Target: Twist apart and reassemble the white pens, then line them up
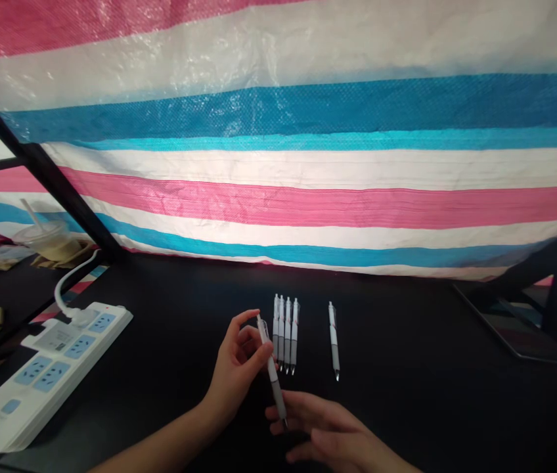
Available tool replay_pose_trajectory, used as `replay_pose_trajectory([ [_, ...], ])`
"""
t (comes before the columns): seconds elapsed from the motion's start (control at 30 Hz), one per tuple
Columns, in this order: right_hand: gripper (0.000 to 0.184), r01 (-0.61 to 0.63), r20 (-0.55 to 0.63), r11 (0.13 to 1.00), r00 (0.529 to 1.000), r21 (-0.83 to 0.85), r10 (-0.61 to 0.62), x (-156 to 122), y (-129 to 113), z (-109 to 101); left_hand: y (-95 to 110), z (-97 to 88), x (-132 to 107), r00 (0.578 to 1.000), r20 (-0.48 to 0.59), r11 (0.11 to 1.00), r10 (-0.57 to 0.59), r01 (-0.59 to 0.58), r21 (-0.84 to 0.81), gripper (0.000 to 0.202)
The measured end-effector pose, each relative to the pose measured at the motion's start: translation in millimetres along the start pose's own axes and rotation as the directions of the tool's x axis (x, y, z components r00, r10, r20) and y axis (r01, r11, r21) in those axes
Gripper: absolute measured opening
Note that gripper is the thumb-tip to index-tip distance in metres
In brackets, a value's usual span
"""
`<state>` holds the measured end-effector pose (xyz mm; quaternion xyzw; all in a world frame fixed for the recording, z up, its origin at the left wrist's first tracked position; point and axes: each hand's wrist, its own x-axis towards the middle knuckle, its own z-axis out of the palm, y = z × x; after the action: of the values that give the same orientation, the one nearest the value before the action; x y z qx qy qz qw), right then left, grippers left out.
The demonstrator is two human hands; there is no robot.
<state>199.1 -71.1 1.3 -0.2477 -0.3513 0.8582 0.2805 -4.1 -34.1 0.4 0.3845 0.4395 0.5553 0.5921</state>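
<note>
The left hand (242,358) grips a white-and-gray retractable pen (273,371), thumb along its barrel and index finger at the push-button end, probably to steady it while leaving the button within reach. The right hand (330,424) is loosely open around the pen's lower end, perhaps as support; whether it touches is unclear. Just beyond the left hand's fingertips, four matching pens (287,332) lie side by side on the black bench (180,309), seemingly aligned to stay orderly. Beyond the right hand, a single pen (334,340) lies apart, apparently kept separate from that row.
</note>
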Motion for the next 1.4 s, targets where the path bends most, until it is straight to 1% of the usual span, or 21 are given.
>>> replay_pose_trajectory([
  [0.07,0.050,-0.003,0.000,1.000,1.000,0.002,0.003,0.6,-0.6,0.4,0.9,0.1,0.9,1.000,-0.004,1.000,-0.002,0.002,-0.008,0.048],
  [0.2,0.050,-0.013,-0.003,1.000,1.000,0.012,0.013,0.6,-0.6,0.3,1.6,0.0,1.5,1.000,-0.001,1.000,-0.001,0.001,-0.005,0.041],
  [0.33,0.052,-0.014,0.000,1.000,1.000,0.011,0.014,-0.5,0.3,-0.5,0.3,-0.6,1.6,1.000,-0.022,0.999,-0.005,0.005,-0.032,0.045],
  [0.5,0.051,-0.013,-0.003,1.000,1.000,0.001,0.013,0.7,0.1,-0.4,0.5,-1.5,2.7,1.000,-0.031,0.998,0.000,-0.002,-0.062,0.043],
  [0.6,0.052,-0.010,0.002,1.000,1.000,-0.003,0.010,1.6,1.4,-1.2,1.0,-1.4,3.7,0.999,-0.034,0.996,-0.005,0.002,-0.085,0.048],
  [0.67,0.051,-0.006,0.003,1.000,1.000,-0.004,0.006,2.0,2.5,-1.9,0.8,-1.5,3.7,1.000,-0.027,0.996,-0.002,0.000,-0.089,0.049],
  [0.8,0.050,0.002,0.010,1.000,1.000,-0.010,-0.002,2.1,3.0,-2.1,-0.3,-1.7,2.5,1.000,0.006,0.997,0.005,-0.004,-0.072,0.042],
  [0.97,0.049,-0.006,0.000,1.000,1.000,0.000,0.006,0.5,1.7,-1.3,-0.6,-1.3,3.4,1.000,0.012,0.996,-0.020,0.021,-0.090,0.046],
  [1.07,0.049,-0.008,-0.013,1.000,1.000,0.006,0.008,0.1,1.8,-0.7,-0.7,-1.5,5.2,1.000,0.027,0.996,-0.004,0.006,-0.092,0.041],
  [1.17,0.048,-0.004,-0.012,1.000,1.000,0.006,0.004,0.5,3.4,-0.8,0.1,-1.5,7.5,0.999,0.046,0.997,-0.004,0.007,-0.070,0.039],
  [1.27,0.048,0.007,-0.012,1.000,1.000,0.013,-0.007,0.9,5.8,-1.7,5.0,-1.1,14.0,0.999,0.049,1.000,-0.024,0.024,-0.009,0.044],
  [1.4,0.044,0.006,-0.027,1.000,1.000,0.024,-0.005,0.5,6.0,-1.8,16.8,-2.4,36.8,0.995,0.093,0.988,-0.041,0.027,0.150,0.049],
])
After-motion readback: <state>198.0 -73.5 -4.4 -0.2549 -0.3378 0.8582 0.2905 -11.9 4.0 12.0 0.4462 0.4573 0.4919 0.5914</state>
